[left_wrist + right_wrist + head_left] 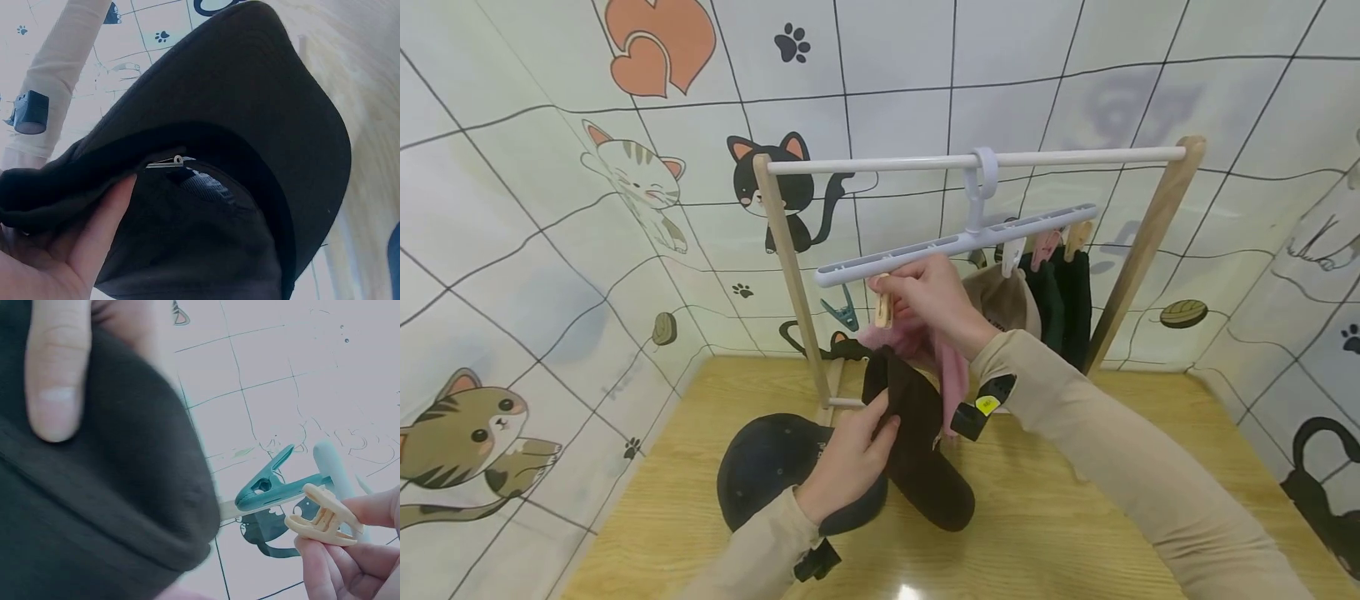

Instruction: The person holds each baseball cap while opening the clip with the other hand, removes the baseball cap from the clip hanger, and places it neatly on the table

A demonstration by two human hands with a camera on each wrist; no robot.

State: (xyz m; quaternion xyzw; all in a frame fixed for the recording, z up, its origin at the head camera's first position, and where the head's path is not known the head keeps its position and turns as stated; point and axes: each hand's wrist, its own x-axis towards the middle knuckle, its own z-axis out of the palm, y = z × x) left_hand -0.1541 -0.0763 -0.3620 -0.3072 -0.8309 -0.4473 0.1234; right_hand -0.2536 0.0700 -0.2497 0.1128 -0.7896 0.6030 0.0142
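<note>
My left hand (848, 450) grips a dark brown cap (919, 425) by its edge, below the left end of a lavender clip hanger (925, 249). In the left wrist view, my thumb lies over the cap's band beside a metal strap buckle (178, 160). My right hand (934, 296) pinches a cream clothespin (325, 519) under the hanger, its jaws spread and apart from the cap. Beside it hangs a teal clothespin (844, 310) with nothing in it. A pink cloth item (953, 375) hangs behind the brown cap, partly hidden by my right hand.
A wooden rack (1131, 250) with a white bar (880, 165) carries the hanger. Toward its right end hang a beige cap (1003, 296) and dark green cloth (1048, 300), with white, pink and tan clothespins above. A navy cap (767, 467) lies on the wooden table (655, 508).
</note>
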